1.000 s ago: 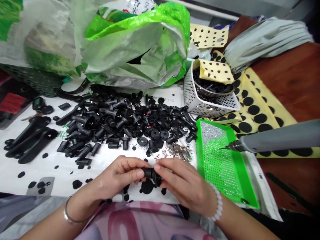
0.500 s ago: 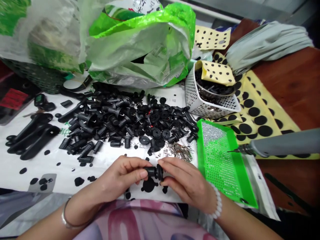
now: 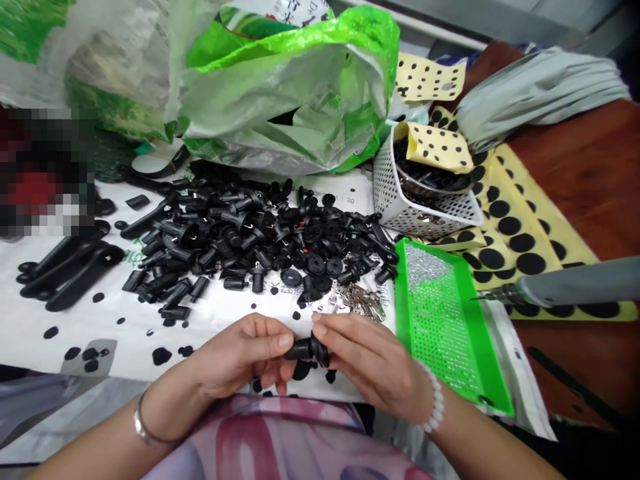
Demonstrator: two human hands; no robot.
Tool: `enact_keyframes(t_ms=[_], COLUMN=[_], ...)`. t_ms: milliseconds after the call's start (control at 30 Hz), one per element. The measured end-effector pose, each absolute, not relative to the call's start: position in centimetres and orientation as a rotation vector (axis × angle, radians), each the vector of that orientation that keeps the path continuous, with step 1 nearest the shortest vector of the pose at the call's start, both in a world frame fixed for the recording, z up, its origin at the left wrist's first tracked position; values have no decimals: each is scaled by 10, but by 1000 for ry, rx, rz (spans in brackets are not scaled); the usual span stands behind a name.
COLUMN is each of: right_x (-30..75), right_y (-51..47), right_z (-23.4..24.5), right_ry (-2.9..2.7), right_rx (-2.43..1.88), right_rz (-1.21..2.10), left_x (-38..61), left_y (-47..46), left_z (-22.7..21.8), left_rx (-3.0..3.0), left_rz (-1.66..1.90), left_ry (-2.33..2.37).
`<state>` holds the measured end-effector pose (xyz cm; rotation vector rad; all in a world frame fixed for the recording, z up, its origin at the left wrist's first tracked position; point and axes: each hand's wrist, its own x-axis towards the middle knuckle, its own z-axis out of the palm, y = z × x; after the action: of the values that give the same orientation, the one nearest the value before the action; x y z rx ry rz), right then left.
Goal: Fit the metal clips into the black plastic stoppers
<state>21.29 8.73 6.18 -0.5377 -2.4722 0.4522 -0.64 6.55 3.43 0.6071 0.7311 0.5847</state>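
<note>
Between my hands, just above the near edge of the white-covered table, is a black plastic part (image 3: 301, 349) with a ribbed cylindrical stem and a wider round end. My left hand (image 3: 257, 350) pinches the stem end between thumb and fingers. Around the wider end the fingers of my right hand (image 3: 363, 353) are closed, hiding part of it. Beyond them lies a heap of similar black plastic parts (image 3: 240, 233). Small metal clips (image 3: 363, 300) are piled at the heap's near right side.
To the right stands a green perforated tray (image 3: 405, 313) with tiny silvery pieces. A grey electric screwdriver (image 3: 575, 283) points over it. Behind are a white basket (image 3: 387, 183) and a green-and-clear plastic bag (image 3: 250, 127). Long black handles (image 3: 83, 270) lie left.
My left fingers have shifted on the stem, and the lower ones have spread downward. My right fingers now cover more of the round end. The view has moved slightly.
</note>
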Motion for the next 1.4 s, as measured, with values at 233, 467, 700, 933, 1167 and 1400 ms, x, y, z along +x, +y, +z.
enact_keyframes(t_ms=[233,467,700,933,1167,1400], right_x=[210,207,207,199,197,203], right_y=[88,84,84,87,86,86], right_z=[58,52,52,53,50,57], right_ry=[-2375,-2220,-2198,-1653,-1678,-2121], right_rx=[-623,-830,-852,-1036,-983,-648], right_rz=[552,838,830,1293,1163,784], left_x=[-7,-8,-7,0,1,-5], left_y=[62,62,70,72,69,72], left_z=[39,38,37,32,30,34], left_rx=[803,1362,1649,1822,1740,1069], left_rz=[676,769,797,944,1000,596], left_ry=[881,1024,1074,1051,1060,841])
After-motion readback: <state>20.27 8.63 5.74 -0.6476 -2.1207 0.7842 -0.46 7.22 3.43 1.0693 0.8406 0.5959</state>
